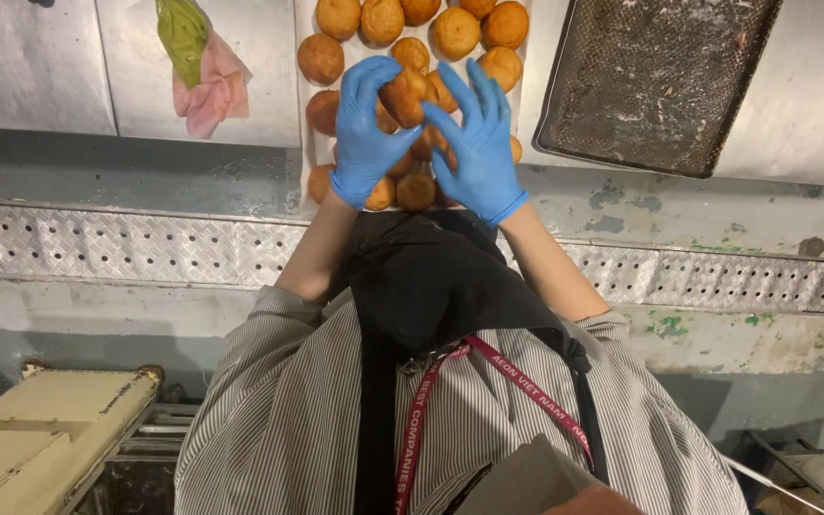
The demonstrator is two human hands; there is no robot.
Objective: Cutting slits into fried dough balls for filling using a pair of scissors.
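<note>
— Steel worktop carries what?
— Round golden-brown fried buns on white paper, beside a dark mesh tray.
— And the hands?
— Left hand and right hand, in blue gloves, meet together, both closed around one round brown bun above the others.

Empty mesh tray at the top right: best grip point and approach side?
Probably the mesh tray's near rim, at the long dark edge facing the person, coming from the right hand's side. That edge lies bare on the steel counter, and the tray holds nothing. The buns crowd its left side, and both gloved hands are there on one bun.
</note>
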